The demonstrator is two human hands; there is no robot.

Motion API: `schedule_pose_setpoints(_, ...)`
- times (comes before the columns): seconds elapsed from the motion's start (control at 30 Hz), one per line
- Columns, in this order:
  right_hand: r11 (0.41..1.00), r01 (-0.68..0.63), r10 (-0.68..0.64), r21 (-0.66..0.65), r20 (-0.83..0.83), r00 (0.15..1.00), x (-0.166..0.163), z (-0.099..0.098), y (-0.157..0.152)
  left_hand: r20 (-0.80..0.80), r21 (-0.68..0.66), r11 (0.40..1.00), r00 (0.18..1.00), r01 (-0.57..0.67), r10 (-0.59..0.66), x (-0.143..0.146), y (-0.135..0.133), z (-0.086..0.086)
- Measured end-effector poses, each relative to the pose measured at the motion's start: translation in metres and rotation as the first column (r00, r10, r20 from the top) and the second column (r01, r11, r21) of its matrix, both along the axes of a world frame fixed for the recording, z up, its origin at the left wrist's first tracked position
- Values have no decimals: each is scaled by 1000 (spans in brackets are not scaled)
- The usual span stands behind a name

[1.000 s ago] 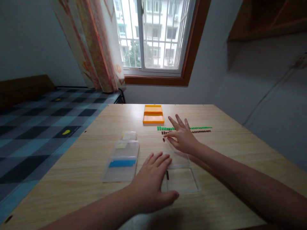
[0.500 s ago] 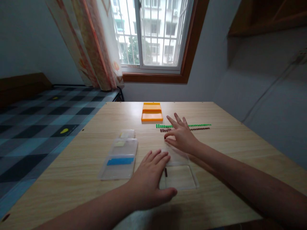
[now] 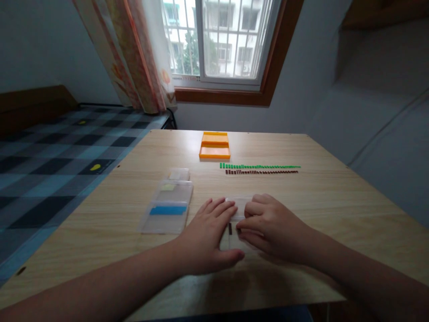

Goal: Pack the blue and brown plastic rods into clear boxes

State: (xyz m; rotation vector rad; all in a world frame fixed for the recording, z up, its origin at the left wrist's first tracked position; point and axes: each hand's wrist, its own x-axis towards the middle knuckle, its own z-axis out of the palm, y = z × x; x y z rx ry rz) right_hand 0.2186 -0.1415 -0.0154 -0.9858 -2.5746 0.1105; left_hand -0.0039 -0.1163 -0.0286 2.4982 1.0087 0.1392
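My left hand point(image 3: 207, 237) lies flat with its fingers spread along the left side of an opened clear plastic case point(image 3: 238, 203). Inside that case, near its left wall, is a dark brown strip point(image 3: 230, 228). Over the case, my right hand point(image 3: 273, 226) pinches a small dark brown block point(image 3: 238, 230) between thumb and forefinger, just right of the strip. Much of the block and the case's right part are hidden by the right hand. Beyond the hands run a row of small brown blocks point(image 3: 246, 172) and a row of green blocks point(image 3: 239, 167).
An open orange case point(image 3: 214, 156) stands near the table's far edge. To the left sits another clear case point(image 3: 164, 223) with blue pieces point(image 3: 168, 210) inside, and a smaller clear box point(image 3: 180, 173) behind it. A checked bed point(image 3: 67, 152) adjoins the wooden table point(image 3: 161, 286).
My right hand has come back from beside the brown row to the clear case, carrying the small brown block. My left hand keeps its place on the case. The camera view has tilted down slightly.
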Motion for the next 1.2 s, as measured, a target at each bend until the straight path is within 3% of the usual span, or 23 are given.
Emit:
schedule_pose_setpoints(0.23, 999, 38, -38, -14, 28, 999, 1, -7, 1, 16, -2, 1000, 1000, 9, -9, 0, 1, 0)
schedule_pose_setpoints(0.57, 999, -47, 47, 24, 16, 999, 6, -12, 2, 1, 2, 1000, 1000, 27, -27, -1, 1, -1)
schedule_pose_setpoints(0.93, 997, -7, 0, -74, -99, 995, -2, -16, 0, 10, -3, 1000, 1000, 26, -26, -1, 1, -2)
schedule_pose_setpoints(1.2, 991, 14, -25, -135, -87, 996, -1, -18, 0, 13, 11, 1000, 1000, 27, -27, -1, 1, -3)
